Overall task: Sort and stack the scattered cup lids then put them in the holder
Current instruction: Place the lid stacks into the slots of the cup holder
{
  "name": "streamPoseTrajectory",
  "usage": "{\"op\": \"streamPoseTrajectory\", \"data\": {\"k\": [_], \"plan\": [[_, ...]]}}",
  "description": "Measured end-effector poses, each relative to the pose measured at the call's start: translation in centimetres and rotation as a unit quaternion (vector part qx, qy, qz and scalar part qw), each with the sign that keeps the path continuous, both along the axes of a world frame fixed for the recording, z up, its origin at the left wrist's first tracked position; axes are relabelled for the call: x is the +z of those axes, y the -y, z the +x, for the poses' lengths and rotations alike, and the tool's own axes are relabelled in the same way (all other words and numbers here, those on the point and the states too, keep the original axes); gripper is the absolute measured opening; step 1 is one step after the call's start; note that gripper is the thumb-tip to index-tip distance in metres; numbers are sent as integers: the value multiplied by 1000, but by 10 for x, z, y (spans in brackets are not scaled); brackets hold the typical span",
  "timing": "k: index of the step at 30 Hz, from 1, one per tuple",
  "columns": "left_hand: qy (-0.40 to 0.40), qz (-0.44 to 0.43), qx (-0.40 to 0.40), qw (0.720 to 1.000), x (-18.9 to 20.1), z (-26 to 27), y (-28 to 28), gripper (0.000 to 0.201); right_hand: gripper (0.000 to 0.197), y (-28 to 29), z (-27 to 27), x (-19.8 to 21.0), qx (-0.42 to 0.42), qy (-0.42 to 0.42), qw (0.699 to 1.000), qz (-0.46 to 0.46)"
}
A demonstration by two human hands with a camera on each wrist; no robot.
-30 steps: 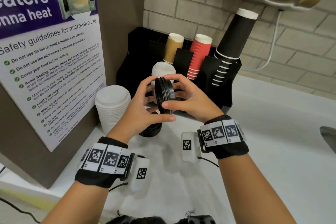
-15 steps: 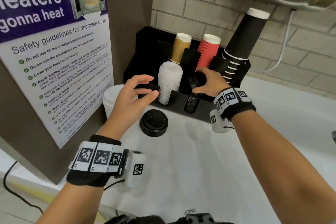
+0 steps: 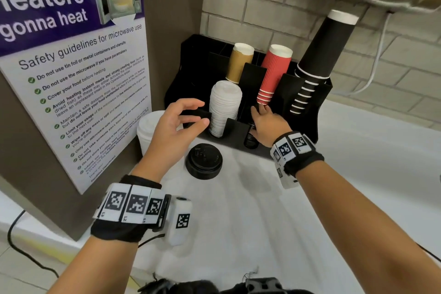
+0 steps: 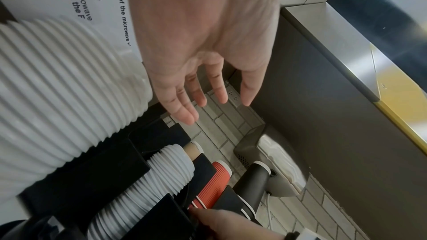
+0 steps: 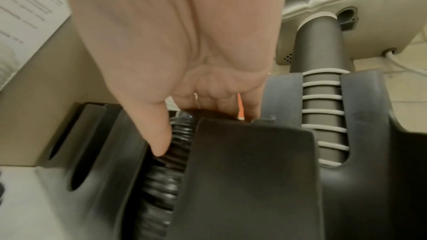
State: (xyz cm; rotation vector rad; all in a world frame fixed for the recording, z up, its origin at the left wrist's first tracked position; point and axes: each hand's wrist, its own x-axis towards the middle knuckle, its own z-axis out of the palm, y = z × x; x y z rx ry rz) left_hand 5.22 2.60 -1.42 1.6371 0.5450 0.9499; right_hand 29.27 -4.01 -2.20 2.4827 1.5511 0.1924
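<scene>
A black holder (image 3: 235, 132) stands against the brick wall. My right hand (image 3: 260, 117) reaches into its middle front slot and grips the top of a stack of black lids (image 3: 250, 139) standing in that slot. In the right wrist view the thumb lies along the side of those black lids (image 5: 166, 185) and the fingers curl over their top. My left hand (image 3: 202, 113) hovers open, holding nothing, beside the white lids (image 3: 224, 107) in the left slot. A short stack of black lids (image 3: 204, 161) sits on the counter under it.
A loose stack of white lids (image 3: 148, 129) stands on the counter by the poster panel (image 3: 78, 74). Brown cups (image 3: 239, 62), red cups (image 3: 274, 74) and black cups (image 3: 319, 55) fill the holder's back slots. The white counter (image 3: 262, 222) extends toward me and to the right.
Both hands held the black lids together a second ago. The right hand carried them into the holder slot and pushed them down; the left hand let go and hovers near the white lids.
</scene>
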Motion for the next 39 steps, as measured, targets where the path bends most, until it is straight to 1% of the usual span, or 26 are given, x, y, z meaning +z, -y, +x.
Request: {"op": "streamPoseTrajectory", "data": {"k": [2,4,6,7,8,9,10,11,12,13,14,16,19,23,26,27,28,29,30,31,32,33,34,35,36,39], "plan": [[-1,-1,0,1000,0,1,0,31,71,3,-6,-2,-20,-8,1000,-4],[0,-4,0,1000,-1,1,0,31,76,7,-13,5,-19,-41,998,36],[5,-7,1,1000,-1,1,0,31,73,9,-25,11,57,-54,985,152],[9,-9,2,1000,-1,1,0,31,67,8,-34,11,107,-77,970,202],[12,-10,1,1000,-1,2,0,31,61,5,-45,11,146,-125,956,221],[14,-11,0,1000,-1,2,0,30,57,3,-56,8,170,-187,946,201],[15,-11,-1,1000,-1,2,1,30,59,1,-67,2,175,-243,943,148],[17,-9,-2,1000,-1,3,1,31,67,-2,-75,-4,165,-281,943,76],[19,-9,-4,1000,-2,3,2,31,79,-4,-81,-11,145,-299,943,11],[20,-10,-6,1000,-2,3,2,31,89,-7,-84,-18,125,-303,944,-31],[21,-10,-8,1000,-2,3,3,30,96,-10,-87,-24,111,-301,946,-49],[20,-11,-10,1000,-3,2,3,30,103,-15,-90,-33,99,-284,951,-71],[18,-13,-5,1000,-3,0,3,30,100,-21,-91,-40,85,-274,954,-85],[16,-13,0,1000,-4,-3,2,29,92,-22,-87,-43,81,-269,957,-66],[21,-14,-1,1000,-6,-3,1,29,88,-17,-75,-35,69,-278,958,-14],[20,-10,0,1000,-7,-3,0,29,85,-13,-71,-29,66,-305,950,20],[17,-6,2,1000,-9,-2,0,30,83,-8,-67,-23,67,-350,932,62],[13,-3,1,1000,-10,-1,0,32,81,-2,-64,-16,72,-406,904,112],[9,-4,-7,1000,-12,0,0,37,78,4,-62,-10,78,-466,866,163],[1,-8,-29,1000,-13,2,0,48,75,12,-63,-3,83,-522,824,205],[-13,-13,-62,998,-15,3,1,63,74,19,-65,3,87,-567,786,232],[-28,-16,-100,994,-16,5,2,79,74,26,-69,9,95,-597,756,250],[-36,-17,-135,990,-18,7,5,91,73,32,-73,13,105,-616,737,260],[-34,-17,-159,986,-19,10,7,97,72,37,-77,16,114,-628,723,265],[-24,-15,-172,985,-20,12,9,98,71,41,-80,19,120,-636,714,269],[10,-8,-181,983,-21,15,12,94,71,53,-82,24,123,-648,700,274]]}}
